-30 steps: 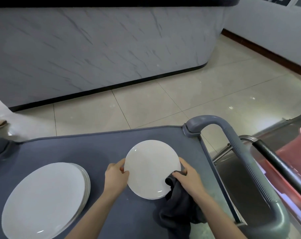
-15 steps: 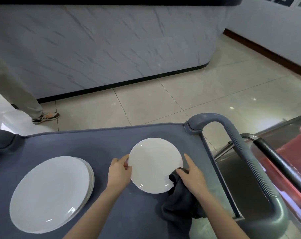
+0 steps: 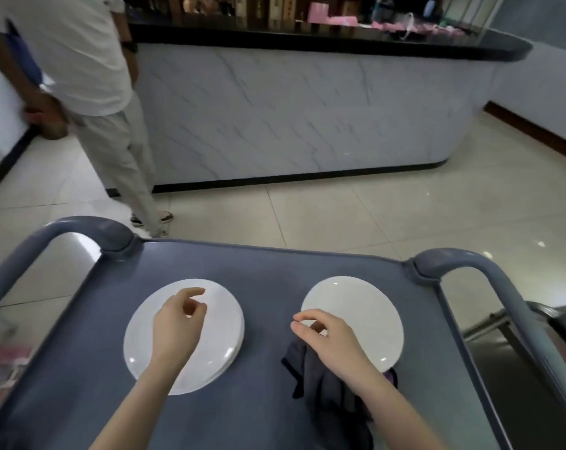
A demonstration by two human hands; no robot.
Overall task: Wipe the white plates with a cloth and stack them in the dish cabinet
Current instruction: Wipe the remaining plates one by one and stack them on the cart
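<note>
the left hand (image 3: 174, 323) is hovering over the stack of white plates (image 3: 223, 326) at lower left on the grey cart (image 3: 275, 264), fingers loosely curled and gripping nothing. the right hand (image 3: 327, 339) is hanging over the near edge of the single plate (image 3: 356, 303) at lower right, fingers bent above the dark cloth (image 3: 320, 384); whether they are pinching it i cannot tell. the job is looking early: plates are sitting on the cart, no dish cabinet is showing.

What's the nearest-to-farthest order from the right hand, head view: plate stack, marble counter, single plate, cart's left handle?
1. Single plate, under the right hand.
2. Plate stack, leftward.
3. Cart's left handle, far-left corner.
4. Marble counter, across the floor.
</note>
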